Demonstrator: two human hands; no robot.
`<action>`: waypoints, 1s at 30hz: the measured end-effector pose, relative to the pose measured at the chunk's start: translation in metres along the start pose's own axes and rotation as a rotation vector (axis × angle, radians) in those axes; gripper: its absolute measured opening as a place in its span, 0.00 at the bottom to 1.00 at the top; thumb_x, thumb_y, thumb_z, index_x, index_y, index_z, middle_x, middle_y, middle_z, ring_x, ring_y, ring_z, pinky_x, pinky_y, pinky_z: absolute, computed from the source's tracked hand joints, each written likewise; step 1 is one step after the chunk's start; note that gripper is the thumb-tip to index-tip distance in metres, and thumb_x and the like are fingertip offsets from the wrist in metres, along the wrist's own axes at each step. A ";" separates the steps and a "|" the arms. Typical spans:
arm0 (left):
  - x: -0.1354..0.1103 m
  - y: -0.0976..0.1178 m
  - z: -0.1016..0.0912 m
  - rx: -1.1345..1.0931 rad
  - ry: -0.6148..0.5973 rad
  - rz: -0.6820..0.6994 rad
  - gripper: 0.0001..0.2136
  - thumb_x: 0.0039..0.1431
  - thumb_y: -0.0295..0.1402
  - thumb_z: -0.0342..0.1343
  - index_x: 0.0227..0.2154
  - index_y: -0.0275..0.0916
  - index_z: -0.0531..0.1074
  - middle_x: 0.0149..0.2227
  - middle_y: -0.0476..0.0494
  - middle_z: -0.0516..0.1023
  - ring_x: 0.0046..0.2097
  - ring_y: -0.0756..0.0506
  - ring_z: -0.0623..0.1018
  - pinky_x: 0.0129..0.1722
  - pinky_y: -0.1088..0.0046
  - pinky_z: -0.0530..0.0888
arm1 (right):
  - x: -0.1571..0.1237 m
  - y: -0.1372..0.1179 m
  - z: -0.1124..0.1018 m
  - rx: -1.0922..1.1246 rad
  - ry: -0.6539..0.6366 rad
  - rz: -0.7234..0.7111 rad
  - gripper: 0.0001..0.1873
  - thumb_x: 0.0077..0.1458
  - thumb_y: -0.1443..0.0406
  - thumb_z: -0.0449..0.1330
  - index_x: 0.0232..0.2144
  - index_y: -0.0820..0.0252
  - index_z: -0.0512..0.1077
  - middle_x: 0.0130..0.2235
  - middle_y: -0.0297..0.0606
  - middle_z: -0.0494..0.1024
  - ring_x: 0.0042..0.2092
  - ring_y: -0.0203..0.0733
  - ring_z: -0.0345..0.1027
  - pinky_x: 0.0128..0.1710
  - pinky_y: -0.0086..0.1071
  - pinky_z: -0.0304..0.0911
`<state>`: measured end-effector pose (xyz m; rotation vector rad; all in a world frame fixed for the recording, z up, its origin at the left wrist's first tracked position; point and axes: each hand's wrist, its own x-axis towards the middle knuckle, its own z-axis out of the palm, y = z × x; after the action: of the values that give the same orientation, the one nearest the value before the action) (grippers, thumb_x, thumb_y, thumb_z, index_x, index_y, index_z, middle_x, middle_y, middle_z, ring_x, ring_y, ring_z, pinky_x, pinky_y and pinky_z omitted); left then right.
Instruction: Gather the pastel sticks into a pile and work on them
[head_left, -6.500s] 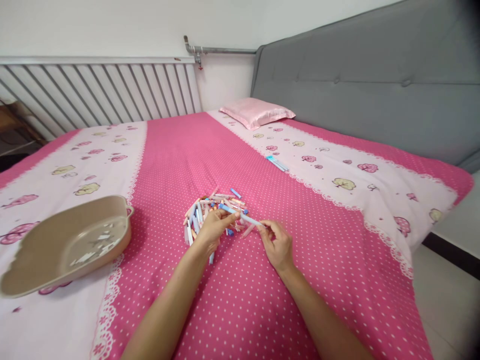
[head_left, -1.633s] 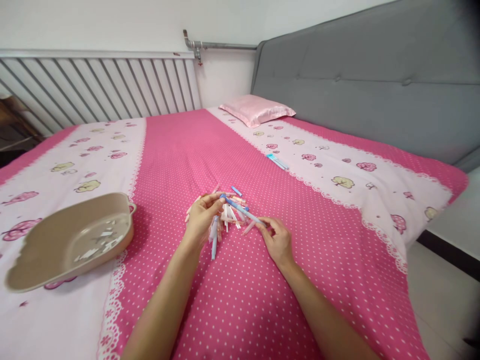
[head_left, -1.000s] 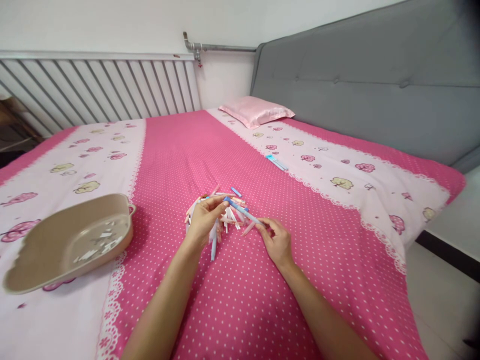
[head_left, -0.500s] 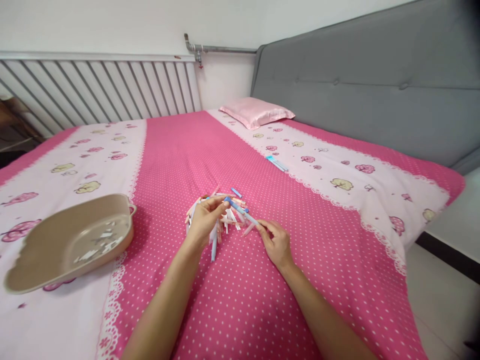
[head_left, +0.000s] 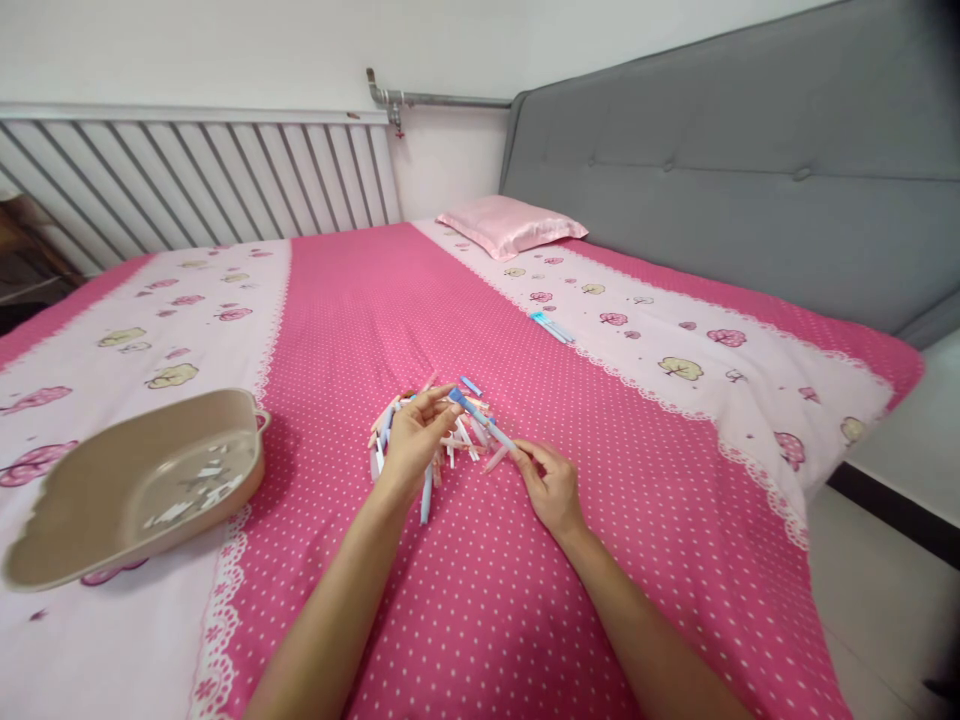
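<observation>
A pile of small pens and caps in pink, white and blue lies on the pink dotted bedspread. My right hand pinches the near end of a blue pen that slants up over the pile. My left hand rests on the pile's left side, thumb and forefinger closed at the pen's far blue tip, with more pens tucked under its fingers.
A tan plastic basin holding a few white scraps sits to the left. A separate pair of blue pens lies further up the bed. A pink pillow lies by the grey headboard. The bed's edge drops off at right.
The pen has stayed held between both hands since the first frame. The left hand has shifted slightly on the pile; otherwise only the camera moved a little.
</observation>
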<state>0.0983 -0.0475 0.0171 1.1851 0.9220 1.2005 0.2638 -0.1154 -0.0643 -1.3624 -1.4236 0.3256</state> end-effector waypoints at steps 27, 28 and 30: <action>-0.016 -0.043 0.034 0.125 -0.196 -0.146 0.14 0.37 0.40 0.65 0.23 0.33 0.74 0.22 0.47 0.74 0.25 0.51 0.70 0.27 0.76 0.65 | 0.002 0.000 -0.001 0.100 -0.042 0.039 0.14 0.58 0.59 0.51 0.38 0.57 0.75 0.37 0.40 0.79 0.38 0.42 0.72 0.38 0.34 0.66; -0.016 -0.046 0.034 0.124 -0.190 -0.143 0.14 0.37 0.40 0.65 0.22 0.33 0.73 0.21 0.48 0.73 0.25 0.52 0.69 0.27 0.76 0.64 | 0.002 -0.001 -0.001 0.102 -0.046 0.037 0.15 0.59 0.59 0.51 0.38 0.57 0.75 0.37 0.40 0.79 0.38 0.42 0.72 0.38 0.35 0.66; -0.016 -0.048 0.034 0.124 -0.182 -0.141 0.14 0.38 0.41 0.65 0.22 0.33 0.73 0.21 0.48 0.72 0.24 0.52 0.68 0.26 0.76 0.64 | 0.002 -0.002 -0.001 0.094 -0.049 0.031 0.15 0.59 0.58 0.51 0.37 0.57 0.75 0.37 0.40 0.79 0.38 0.42 0.72 0.38 0.35 0.66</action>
<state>0.1376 -0.0672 -0.0248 1.2832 0.9362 0.9177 0.2641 -0.1145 -0.0618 -1.3090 -1.4114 0.4433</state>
